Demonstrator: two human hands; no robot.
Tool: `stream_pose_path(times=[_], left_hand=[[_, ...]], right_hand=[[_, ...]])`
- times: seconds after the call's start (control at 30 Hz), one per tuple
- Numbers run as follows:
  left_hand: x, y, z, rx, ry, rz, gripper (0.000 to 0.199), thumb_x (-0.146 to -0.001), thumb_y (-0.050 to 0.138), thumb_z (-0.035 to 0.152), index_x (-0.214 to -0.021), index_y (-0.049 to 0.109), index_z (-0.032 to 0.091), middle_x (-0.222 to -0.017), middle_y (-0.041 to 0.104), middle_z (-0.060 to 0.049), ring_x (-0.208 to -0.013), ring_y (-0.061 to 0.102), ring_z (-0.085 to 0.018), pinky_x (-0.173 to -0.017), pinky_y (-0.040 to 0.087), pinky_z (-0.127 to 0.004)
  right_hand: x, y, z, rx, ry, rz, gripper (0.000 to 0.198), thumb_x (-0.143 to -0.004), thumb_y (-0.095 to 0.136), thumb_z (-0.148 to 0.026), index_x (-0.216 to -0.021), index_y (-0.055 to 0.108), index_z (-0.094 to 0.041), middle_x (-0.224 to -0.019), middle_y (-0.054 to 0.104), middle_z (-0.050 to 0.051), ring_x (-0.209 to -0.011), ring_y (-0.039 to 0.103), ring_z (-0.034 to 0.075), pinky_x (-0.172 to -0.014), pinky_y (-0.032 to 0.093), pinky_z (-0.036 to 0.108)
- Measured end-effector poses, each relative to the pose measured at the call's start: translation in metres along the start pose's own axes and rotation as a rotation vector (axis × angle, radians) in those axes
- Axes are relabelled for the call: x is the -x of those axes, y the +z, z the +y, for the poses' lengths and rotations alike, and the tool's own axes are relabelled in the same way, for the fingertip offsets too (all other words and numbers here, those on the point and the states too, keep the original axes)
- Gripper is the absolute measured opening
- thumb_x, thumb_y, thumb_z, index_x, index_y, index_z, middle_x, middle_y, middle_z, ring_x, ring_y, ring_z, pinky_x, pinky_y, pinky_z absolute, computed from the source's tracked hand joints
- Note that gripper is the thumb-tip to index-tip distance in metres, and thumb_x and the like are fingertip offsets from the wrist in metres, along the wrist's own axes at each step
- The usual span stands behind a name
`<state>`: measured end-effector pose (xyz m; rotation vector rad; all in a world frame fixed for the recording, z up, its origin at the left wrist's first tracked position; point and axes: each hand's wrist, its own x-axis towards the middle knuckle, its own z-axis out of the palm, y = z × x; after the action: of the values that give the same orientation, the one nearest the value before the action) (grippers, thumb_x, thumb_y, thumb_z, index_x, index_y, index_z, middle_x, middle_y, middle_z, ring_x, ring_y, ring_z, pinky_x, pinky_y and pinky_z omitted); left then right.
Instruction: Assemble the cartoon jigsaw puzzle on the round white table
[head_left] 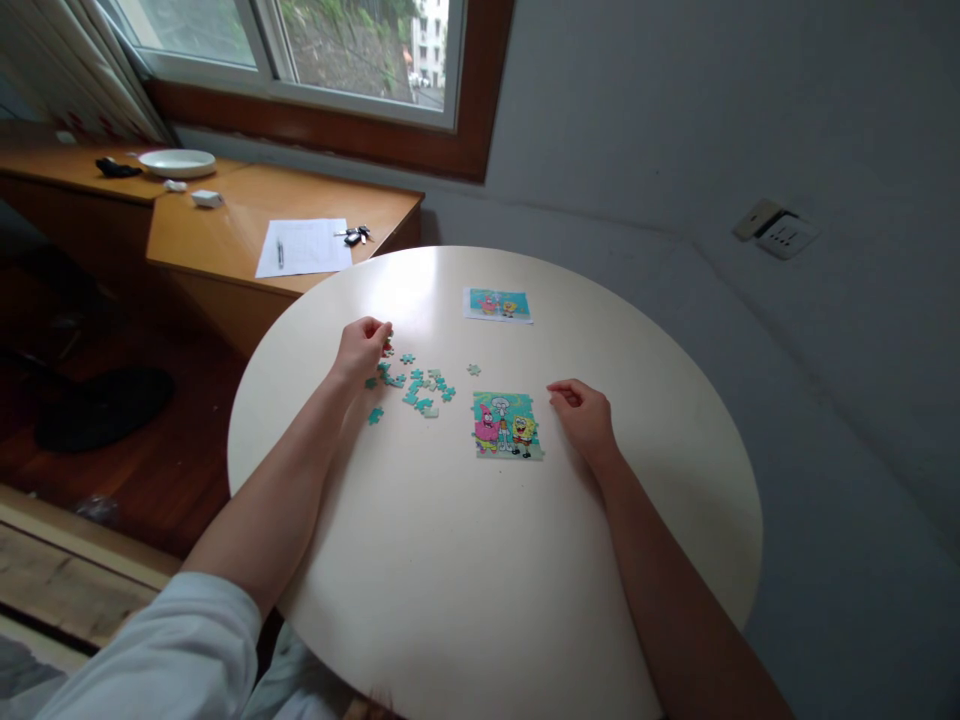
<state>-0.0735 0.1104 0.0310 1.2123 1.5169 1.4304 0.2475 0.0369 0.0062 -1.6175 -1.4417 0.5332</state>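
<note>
A partly assembled jigsaw puzzle (505, 426) with cartoon figures lies flat on the round table. Left of it several loose teal puzzle pieces (415, 388) are scattered, and a single pale piece (474, 370) rests just above the assembled part. My left hand (360, 348) is closed in a pinch at the upper left of the loose pieces, with a small puzzle piece (388, 347) showing at the fingertips. To the right of the assembled puzzle, my right hand (583, 412) hovers or rests with its fingers curled together; whatever they may hold is hidden.
A picture card (498, 305) with the same cartoon lies toward the far side of the white table (465, 580). Beyond, a wooden desk (240, 215) bears paper (307, 250), keys (356, 236) and a white plate (178, 163). A wall stands to the right.
</note>
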Motion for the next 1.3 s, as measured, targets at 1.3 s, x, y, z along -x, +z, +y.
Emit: stream_pose_path(times=[1.3], left_hand=[[0.0007,-0.0057,-0.0061,-0.066,0.066,-0.033,0.016,-0.061,0.071,0.027,-0.061,0.06,0.016,-0.053,0.055,0.002,-0.053,0.049,-0.012,-0.052,0.037,-0.023]], right_hand=[[-0.0009,0.0007,0.0037,0.01,-0.025,0.002,0.021,-0.065,0.053,-0.029,-0.076,0.068,-0.018,-0.071,0.07,0.004,-0.064,0.061,0.018,-0.065,0.05,0.032]])
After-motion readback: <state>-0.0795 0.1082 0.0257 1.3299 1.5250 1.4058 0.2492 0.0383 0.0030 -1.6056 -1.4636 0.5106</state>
